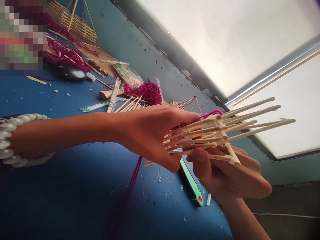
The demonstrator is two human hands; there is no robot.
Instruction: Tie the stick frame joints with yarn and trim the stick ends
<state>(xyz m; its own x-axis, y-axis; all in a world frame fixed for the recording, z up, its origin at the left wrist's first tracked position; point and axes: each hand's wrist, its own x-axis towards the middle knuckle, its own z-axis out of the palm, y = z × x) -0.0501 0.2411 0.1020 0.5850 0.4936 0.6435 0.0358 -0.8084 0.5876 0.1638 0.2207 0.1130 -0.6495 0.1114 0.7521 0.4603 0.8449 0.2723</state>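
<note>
A small frame of pale wooden sticks [200,131], joined by crosspieces, is held up above the blue table. My left hand [150,133], with a white bead bracelet [6,140] at the wrist, grips its near end between thumb and fingers. My right hand [232,173] holds the frame from below, its thumb against a lower stick. Several long stick ends [257,115] jut out to the right. Magenta yarn [211,114] lies along the frame's upper edge, and purple strands [135,173] hang beneath my left hand.
On the blue table [82,186] lies a green cutter-like tool [191,183] below the hands. Behind are a magenta yarn bundle [147,92], loose sticks [128,105], a wooden handle [107,94], plastic wrappers [93,106] and a black mouse [71,72]. A larger stick structure [75,25] stands by the wall.
</note>
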